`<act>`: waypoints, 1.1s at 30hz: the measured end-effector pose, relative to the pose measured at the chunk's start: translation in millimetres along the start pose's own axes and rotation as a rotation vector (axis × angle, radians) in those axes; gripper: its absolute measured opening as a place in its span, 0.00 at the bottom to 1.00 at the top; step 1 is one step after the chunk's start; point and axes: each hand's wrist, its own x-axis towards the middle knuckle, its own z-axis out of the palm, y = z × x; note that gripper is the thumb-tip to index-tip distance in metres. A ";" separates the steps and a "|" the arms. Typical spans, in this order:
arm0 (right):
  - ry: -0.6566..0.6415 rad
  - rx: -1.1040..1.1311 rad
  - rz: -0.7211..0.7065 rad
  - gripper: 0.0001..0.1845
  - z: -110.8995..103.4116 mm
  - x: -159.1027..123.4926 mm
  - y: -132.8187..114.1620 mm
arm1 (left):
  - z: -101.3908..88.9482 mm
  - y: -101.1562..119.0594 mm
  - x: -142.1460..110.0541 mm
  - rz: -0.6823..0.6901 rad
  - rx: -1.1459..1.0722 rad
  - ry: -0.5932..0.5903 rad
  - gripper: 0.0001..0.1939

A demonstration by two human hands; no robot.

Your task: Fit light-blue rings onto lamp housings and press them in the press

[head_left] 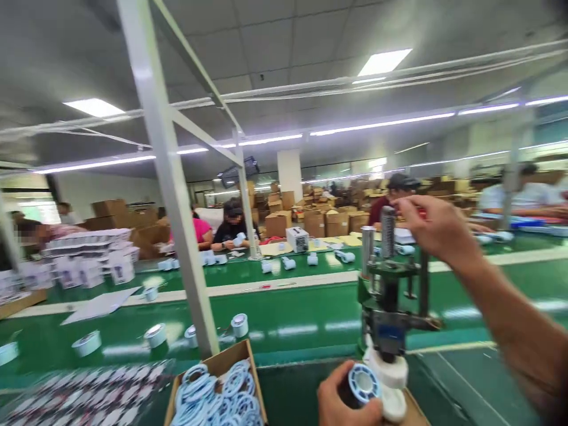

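At the bottom centre my left hand [333, 397] grips a short cylindrical part with a light blue ring face [364, 383], which is turned up toward me. Right beside it is the white lower fixture [394, 404] of a hand lever press [390, 331]. A white round block [392, 371] sits under the press ram, above that fixture. My right hand [439, 228] is raised and closed around the top of the press lever [425, 284]. A bit of red shows between its fingers.
A cardboard box [256, 384] of light blue rings stands left of the press. Flat parts in plastic [84, 390] lie further left. Light blue cylinders [155, 335] sit on the green conveyor [302, 331]. A metal post [168, 177] rises nearby. Co-workers [234, 225] sit across the line.
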 end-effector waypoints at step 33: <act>0.122 0.042 -0.012 0.17 -0.1 -14.8 -14.9 | 45.6 -13.7 -13.4 0.113 0.045 -0.041 0.39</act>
